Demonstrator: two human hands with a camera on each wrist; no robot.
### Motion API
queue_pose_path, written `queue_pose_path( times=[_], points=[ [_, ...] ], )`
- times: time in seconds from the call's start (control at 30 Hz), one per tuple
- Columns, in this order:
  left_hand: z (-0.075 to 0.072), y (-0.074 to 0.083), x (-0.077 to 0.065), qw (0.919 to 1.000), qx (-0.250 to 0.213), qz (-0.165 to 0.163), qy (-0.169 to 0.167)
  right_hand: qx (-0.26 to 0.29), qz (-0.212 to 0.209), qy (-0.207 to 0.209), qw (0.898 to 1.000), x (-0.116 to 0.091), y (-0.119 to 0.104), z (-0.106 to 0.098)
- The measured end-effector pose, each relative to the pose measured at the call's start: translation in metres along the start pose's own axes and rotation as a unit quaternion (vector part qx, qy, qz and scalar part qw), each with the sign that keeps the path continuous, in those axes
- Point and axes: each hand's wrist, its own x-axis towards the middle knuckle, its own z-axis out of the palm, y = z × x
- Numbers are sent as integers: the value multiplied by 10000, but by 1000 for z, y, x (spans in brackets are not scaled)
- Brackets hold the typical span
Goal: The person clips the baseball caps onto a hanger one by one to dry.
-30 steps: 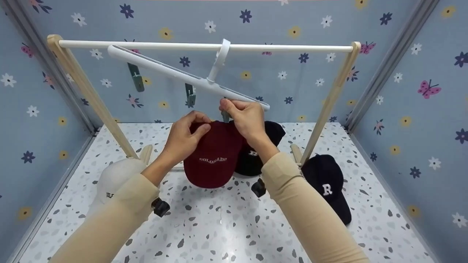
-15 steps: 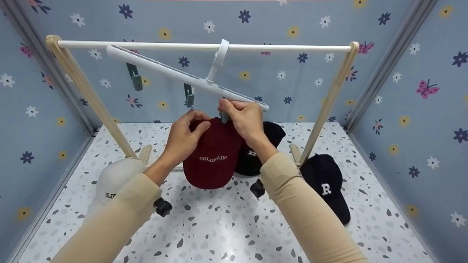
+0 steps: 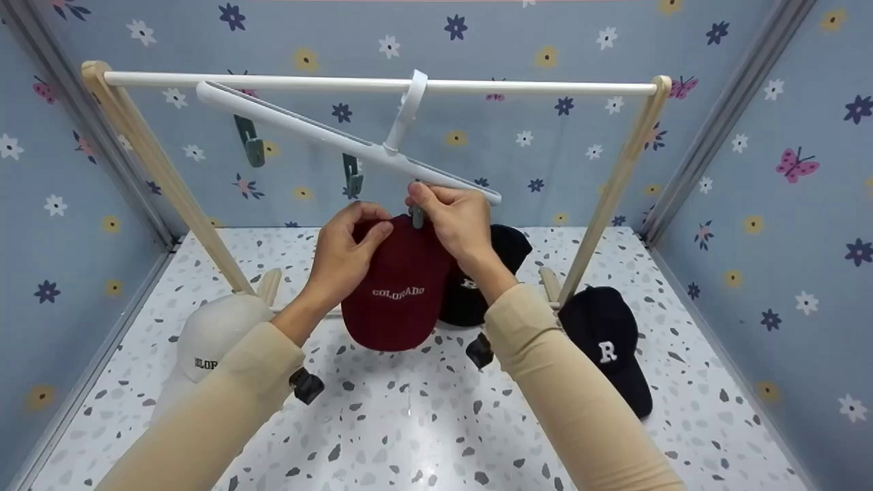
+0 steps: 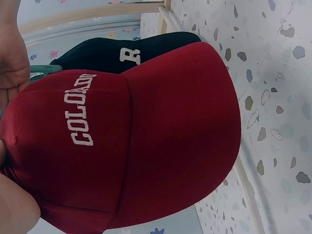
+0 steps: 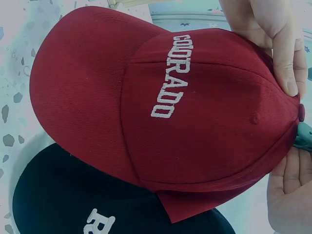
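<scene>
In the head view my left hand [image 3: 342,251] pinches the crown of a dark red baseball cap [image 3: 392,314] lettered COLORADO, its brim pointing down. My right hand [image 3: 462,224] pinches a green clip [image 3: 417,217] under the low right end of a white hanger [image 3: 327,136]. The clip's lower end overlaps the top of the red cap; in the right wrist view the green clip [image 5: 304,135] meets the crown beside its button. Behind the red cap is a black cap [image 3: 464,303] with an R, partly hidden; its upper attachment is covered by my right hand.
The hanger hooks over the white rail [image 3: 545,87] of a wooden rack, tilted down to the right. Two more green clips, one a left clip [image 3: 252,146], dangle from it. A white cap [image 3: 218,327] lies left; a navy cap [image 3: 607,341] with an R lies right.
The red cap has risen slightly with my left hand, and its top now lies behind the clip's lower end. My right hand stays almost in place on the clip.
</scene>
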Motion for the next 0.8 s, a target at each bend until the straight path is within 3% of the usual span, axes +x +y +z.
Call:
queue_pose_path(
  times=[0.8],
  points=[
    [5, 4, 3, 9997, -110, 98, 184, -158, -72, -4, 9998, -1, -1, 0]
  ],
)
